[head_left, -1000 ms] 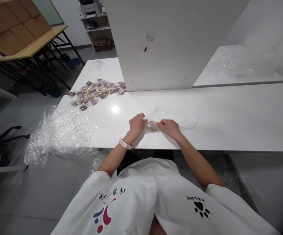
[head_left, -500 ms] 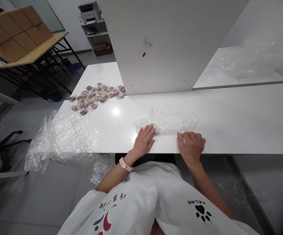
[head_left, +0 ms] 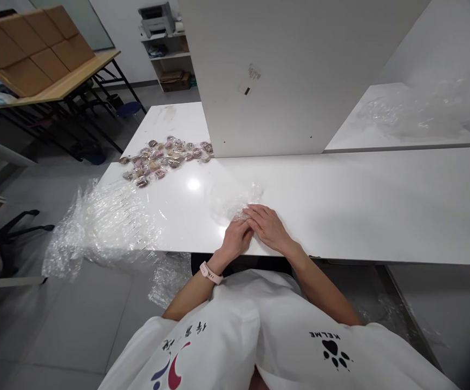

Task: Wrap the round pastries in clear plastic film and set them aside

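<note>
Fingers (head_left: 256, 211) of the right hand (head_left: 271, 230) are lying close together and slightly bent over some crinkly clear plastic (head_left: 232, 207), right around mid-frame, touching the left hand (head_left: 237, 237) too. Left fingers are curled in by the same plastic, can't tell if either hand actually has a grip on it. It's all on the white table (head_left: 381, 208). Pink wristband (head_left: 211, 273) on the left wrist, loose pile of little wrapped pieces (head_left: 157, 167) upper left, big heap of clear plastic sheeting (head_left: 111, 219) over the table edge at far left
</note>
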A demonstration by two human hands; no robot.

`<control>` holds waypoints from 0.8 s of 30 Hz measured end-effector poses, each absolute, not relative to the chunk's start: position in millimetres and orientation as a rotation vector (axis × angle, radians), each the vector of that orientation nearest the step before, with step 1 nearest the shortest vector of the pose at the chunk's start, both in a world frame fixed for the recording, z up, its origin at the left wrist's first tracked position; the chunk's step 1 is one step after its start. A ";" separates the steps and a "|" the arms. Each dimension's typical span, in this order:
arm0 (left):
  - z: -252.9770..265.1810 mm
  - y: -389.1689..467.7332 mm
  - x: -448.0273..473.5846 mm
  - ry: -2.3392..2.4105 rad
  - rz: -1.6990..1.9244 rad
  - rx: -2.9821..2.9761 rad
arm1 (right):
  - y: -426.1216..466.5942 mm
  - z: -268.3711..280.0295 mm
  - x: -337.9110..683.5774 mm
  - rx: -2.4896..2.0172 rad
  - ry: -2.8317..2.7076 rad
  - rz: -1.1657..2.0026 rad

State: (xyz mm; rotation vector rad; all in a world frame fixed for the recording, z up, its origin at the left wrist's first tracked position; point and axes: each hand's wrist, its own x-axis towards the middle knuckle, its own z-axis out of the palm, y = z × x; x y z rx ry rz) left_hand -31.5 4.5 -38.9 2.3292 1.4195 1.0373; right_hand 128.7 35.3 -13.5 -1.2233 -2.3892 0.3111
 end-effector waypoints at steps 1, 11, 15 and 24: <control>-37.0 0.3 -33.9 1.480 1.151 2.282 | 34.2 -15.5 128.9 -1.222 -2.411 0.309; 8.1 -47.6 -57.9 1.555 1.381 1.004 | 39.5 -26.8 127.8 -1.240 -2.460 0.234; 20.5 -48.0 -55.7 1.279 1.244 0.800 | 46.0 -16.7 117.8 -1.380 -2.128 0.455; 17.3 7.2 -47.8 1.226 1.161 0.973 | 5.3 18.3 151.8 -0.910 -1.119 1.886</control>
